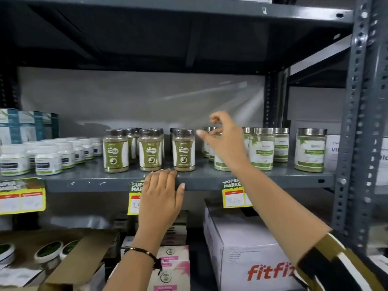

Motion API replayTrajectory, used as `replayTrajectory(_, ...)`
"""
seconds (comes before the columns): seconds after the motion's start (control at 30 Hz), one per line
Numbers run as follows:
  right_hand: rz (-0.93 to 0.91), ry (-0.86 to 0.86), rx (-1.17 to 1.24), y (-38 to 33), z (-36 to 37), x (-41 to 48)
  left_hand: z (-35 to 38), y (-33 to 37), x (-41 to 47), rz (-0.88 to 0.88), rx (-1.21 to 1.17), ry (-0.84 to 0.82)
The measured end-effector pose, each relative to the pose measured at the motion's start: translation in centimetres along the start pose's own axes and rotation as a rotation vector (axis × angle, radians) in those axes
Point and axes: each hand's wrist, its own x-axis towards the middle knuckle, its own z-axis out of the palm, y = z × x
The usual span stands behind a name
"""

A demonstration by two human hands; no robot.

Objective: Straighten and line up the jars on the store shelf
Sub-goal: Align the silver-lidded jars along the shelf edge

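On the grey shelf [94, 177] stand three front rows of dark-lidded green-label jars [184, 150], with more behind them. To their right are silver-lidded jars with white and green labels [262, 149], one standing apart at the far right [310, 150]. My right hand [225, 141] hovers in front of the leftmost silver-lidded jars, fingers apart and holding nothing, hiding most of one jar. My left hand [161, 192] rests flat on the shelf's front edge, just below the dark-lidded jars.
Small white-lidded tubs [48, 159] and teal boxes [27, 124] fill the shelf's left side. Yellow price tags [22, 196] hang from the shelf edge. Below sit a white "fitfiz" carton [247, 253], pink boxes [174, 267] and an open cardboard box [69, 265]. A perforated steel upright [354, 122] stands at right.
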Motion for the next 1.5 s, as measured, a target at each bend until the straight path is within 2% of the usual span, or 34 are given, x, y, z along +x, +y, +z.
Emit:
replayTrajectory(0.13,-0.050,0.253,-0.032,3.1,-6.5,-0.9,0.2,0.0,-0.1,-0.004,-0.027,0.030)
replayTrajectory(0.27,0.129,0.374,-0.194,8.7,-11.6,-2.1,0.1,0.1,-0.1,-0.011,-0.020,0.017)
replayTrajectory(0.43,0.331,0.227,-0.342,13.9,-15.1,-3.7,-0.2,0.2,0.0,-0.016,-0.009,-0.020)
replayTrajectory(0.53,0.383,0.171,-0.413,15.3,-15.5,-3.7,-0.4,0.2,0.0,-0.019,-0.013,-0.014)
replayTrajectory(0.73,0.543,0.130,-0.351,15.5,-15.1,-2.7,-0.6,0.5,0.0,-0.026,-0.014,-0.004)
replayTrajectory(0.87,0.539,0.173,-0.362,15.9,-14.8,-2.6,-0.7,0.6,0.0,-0.034,-0.010,-0.004)
replayTrajectory(1.03,0.504,0.103,-0.299,15.9,-14.2,-2.5,-0.8,0.8,0.0,-0.029,0.004,0.005)
replayTrajectory(1.17,0.570,0.067,-0.232,16.4,-14.6,-2.7,-0.8,1.0,0.0,-0.043,0.005,0.006)
replayTrajectory(1.27,0.589,0.026,-0.248,16.3,-14.9,-2.9,-0.8,1.0,0.0,-0.039,0.019,-0.003)
replayTrajectory(1.5,0.579,0.048,-0.353,16.7,-14.4,-2.7,-0.9,1.0,0.2,-0.049,0.018,-0.020)
